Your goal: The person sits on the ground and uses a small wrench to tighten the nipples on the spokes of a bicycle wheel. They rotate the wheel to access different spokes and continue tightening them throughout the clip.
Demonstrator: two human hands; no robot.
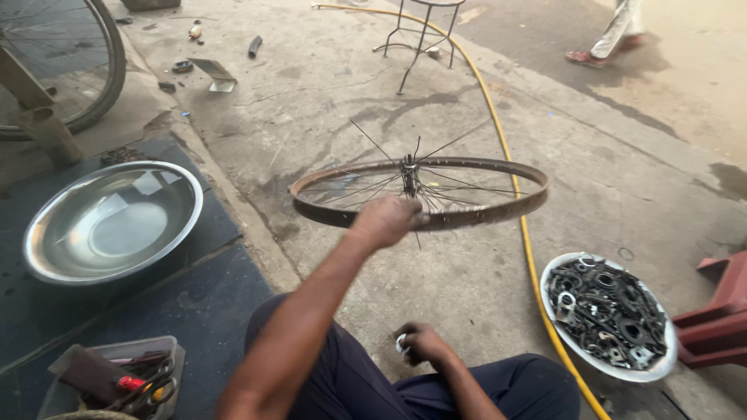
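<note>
A rusty bicycle wheel [498,173] with thin spokes and a hub [409,174] hangs level above the concrete ground. My left hand [385,222] reaches out and is closed at its near rim, holding it up. Several spokes stick out loose above the hub. My right hand [424,344] rests low between my knees, fingers curled on a small pale metal part [401,344]; I cannot make out what the part is.
A steel basin [47,210] sits on a dark mat at left. A white dish [657,369] of metal parts lies at right, beside a yellow hose [531,257] and a red stool [720,315]. A tool box [117,377], another bicycle wheel [109,78], a metal stool frame [416,47] and a passer-by's foot [583,57].
</note>
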